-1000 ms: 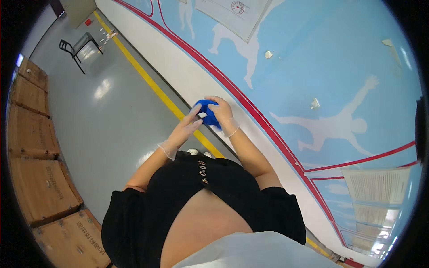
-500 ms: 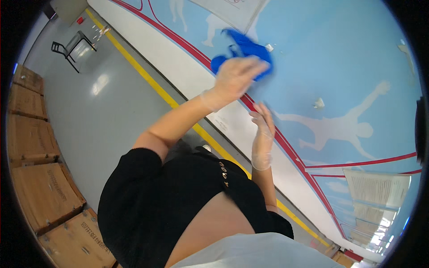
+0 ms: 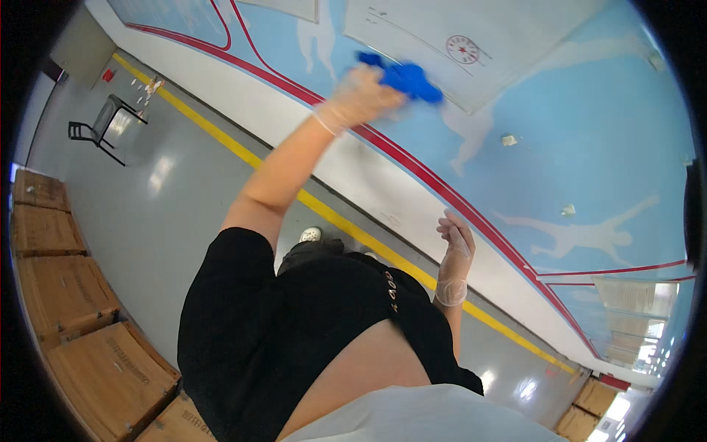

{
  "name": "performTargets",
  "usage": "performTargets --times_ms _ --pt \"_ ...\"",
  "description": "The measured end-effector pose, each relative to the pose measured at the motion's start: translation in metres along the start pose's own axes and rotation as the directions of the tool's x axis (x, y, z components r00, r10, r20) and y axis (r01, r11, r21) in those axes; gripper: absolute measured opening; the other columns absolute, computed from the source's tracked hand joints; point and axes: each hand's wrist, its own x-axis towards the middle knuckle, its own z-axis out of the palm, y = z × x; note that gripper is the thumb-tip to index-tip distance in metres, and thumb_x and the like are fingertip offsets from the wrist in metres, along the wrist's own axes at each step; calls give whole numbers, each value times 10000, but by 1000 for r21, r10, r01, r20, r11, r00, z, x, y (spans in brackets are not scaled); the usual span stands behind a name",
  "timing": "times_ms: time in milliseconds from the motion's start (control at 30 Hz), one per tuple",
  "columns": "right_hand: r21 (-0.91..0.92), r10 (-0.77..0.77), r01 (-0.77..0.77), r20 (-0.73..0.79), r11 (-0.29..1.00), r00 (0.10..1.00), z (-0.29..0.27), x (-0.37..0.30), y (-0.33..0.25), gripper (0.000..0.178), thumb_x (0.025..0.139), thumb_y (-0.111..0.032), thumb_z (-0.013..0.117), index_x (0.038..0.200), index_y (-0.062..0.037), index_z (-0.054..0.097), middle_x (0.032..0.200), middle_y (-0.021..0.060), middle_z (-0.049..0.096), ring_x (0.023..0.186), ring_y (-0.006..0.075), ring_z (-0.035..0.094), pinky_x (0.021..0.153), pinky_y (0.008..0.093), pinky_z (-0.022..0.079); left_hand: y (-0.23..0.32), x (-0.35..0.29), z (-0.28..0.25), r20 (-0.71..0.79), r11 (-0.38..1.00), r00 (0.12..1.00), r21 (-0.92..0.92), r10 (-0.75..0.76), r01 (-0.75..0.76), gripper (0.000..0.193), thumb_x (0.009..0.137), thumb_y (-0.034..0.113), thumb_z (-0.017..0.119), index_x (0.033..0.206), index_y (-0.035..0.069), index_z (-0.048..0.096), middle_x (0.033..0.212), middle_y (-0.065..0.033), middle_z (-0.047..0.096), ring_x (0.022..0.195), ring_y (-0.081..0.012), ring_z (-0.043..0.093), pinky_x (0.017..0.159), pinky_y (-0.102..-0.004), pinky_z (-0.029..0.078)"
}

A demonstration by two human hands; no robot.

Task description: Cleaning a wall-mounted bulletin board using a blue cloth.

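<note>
My left hand (image 3: 361, 97), in a thin clear glove, reaches up to the painted blue wall (image 3: 545, 169). It is closed on a blue cloth (image 3: 414, 81), bunched up and slightly blurred, at the lower edge of a large white framed sheet (image 3: 420, 29). My right hand (image 3: 457, 247), also in a clear glove, is raised near the white lower band of the wall. Its fingers are loosely bent, and nothing shows in them.
Small pale scraps (image 3: 509, 140) stick to the wall. A yellow line (image 3: 221, 144) runs along the grey floor beside it. A black chair (image 3: 103, 127) stands far left, near scattered litter (image 3: 151, 88). Wooden crates (image 3: 110, 376) line the left side.
My left hand has moved left along the wall with the cloth, onto the sheet's lower edge. My right hand has shifted right and down. More of the framed sheet has come into view.
</note>
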Motion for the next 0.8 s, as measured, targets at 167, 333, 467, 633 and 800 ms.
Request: performTargets --times_ms 167,333,467,633,800 --pt "-96 2 8 101 995 995 57 3 -15 275 925 -79 507 1130 -3 675 973 71 685 892 135 587 834 274 432 -110 -71 -44 -73 863 895 242 -440 444 299 831 110 586 1115 189 634 1041 -66 636 927 -279 600 785 -414 445" --pt "-103 29 -11 183 995 983 85 -5 -13 274 927 -60 506 1134 10 670 972 72 678 909 138 583 881 281 443 -165 -126 -42 -293 264 171 -315 -941 912 337 877 81 630 1204 58 553 1202 -125 545 1103 -330 531 968 -404 438" --pt "-117 49 -37 97 992 994 87 -11 1 272 929 -55 499 1127 18 671 967 73 674 912 142 583 880 278 457 -95 -58 -50 -435 606 486 -195 -758 771 303 879 92 629 1168 18 575 1185 -112 560 1098 -318 525 925 -411 437" --pt "-116 -29 31 17 993 999 93 -16 -14 280 916 -83 500 1107 -5 689 951 65 695 877 131 604 819 261 433 22 -9 -11 5 951 982 -251 189 -181 346 842 212 552 1176 214 642 1040 44 568 867 -178 564 747 -326 445" --pt "-166 -49 44 -28 985 998 103 -24 -37 282 922 -45 487 1122 25 673 984 90 679 910 156 601 869 285 465 32 -6 43 -119 867 887 -188 446 -461 37 794 235 567 785 252 598 932 88 539 875 -128 504 711 -299 404"
